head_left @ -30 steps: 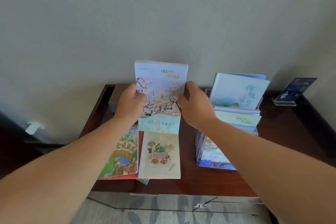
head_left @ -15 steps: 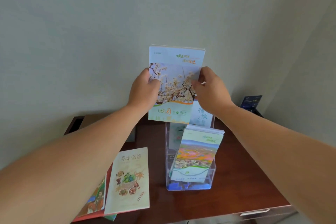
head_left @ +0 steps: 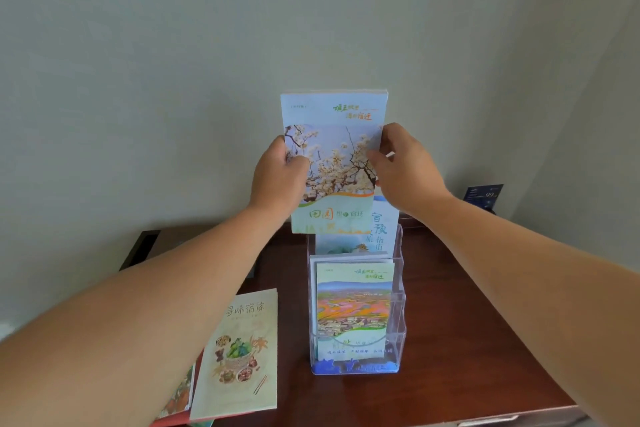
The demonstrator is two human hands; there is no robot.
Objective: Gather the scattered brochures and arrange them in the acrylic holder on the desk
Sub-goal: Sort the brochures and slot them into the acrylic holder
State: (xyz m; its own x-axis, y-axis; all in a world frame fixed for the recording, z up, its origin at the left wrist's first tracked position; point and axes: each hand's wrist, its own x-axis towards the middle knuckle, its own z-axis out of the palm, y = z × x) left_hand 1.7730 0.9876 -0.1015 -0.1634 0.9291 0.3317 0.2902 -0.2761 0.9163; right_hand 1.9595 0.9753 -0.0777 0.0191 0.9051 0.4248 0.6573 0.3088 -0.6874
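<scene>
Left hand (head_left: 280,178), right hand (head_left: 406,173) grip a seemingly glossy brochure (head_left: 334,146) above the acrylic holder (head_left: 398,305).

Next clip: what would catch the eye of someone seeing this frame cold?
The blossom brochure stands out, held upright mid-frame and pinched at its side edges by the left hand and right hand, just above the acrylic holder. A landscape brochure stands in the holder's front pocket. A food brochure lies flat on the desk to its left.
</scene>
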